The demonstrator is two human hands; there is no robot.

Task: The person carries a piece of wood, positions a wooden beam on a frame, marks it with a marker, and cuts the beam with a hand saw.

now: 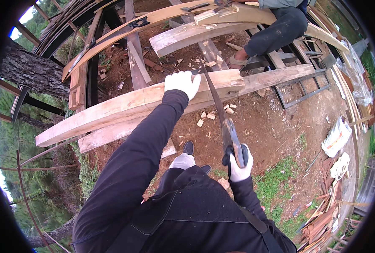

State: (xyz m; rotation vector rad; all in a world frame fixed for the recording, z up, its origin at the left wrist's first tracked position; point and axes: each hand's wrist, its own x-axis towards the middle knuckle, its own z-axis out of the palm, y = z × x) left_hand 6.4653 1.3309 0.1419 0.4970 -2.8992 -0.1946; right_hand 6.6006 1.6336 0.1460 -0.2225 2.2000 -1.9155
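Note:
My left hand (pixel 182 84), in a white glove, grips the top of a thick, slightly curved wooden beam (pixel 124 100) close to its right end. In my right hand (pixel 243 165), gloved in white and dark, is the wooden handle of a handsaw (pixel 217 101). Its long dark blade points away from me and lies across the beam just right of my left hand. The tip reaches past the far edge. Whether the teeth sit in a cut cannot be made out. Beneath this beam runs a second, paler plank (pixel 276 77).
Small offcut blocks (pixel 200 122) lie on the dirt below the beam. Across from me a person in dark trousers (pixel 280 33) sits by another curved beam (pixel 196 34). A tree trunk (pixel 31 69) stands at left. A white sack (pixel 337 137) and scrap wood (pixel 322 221) lie at right.

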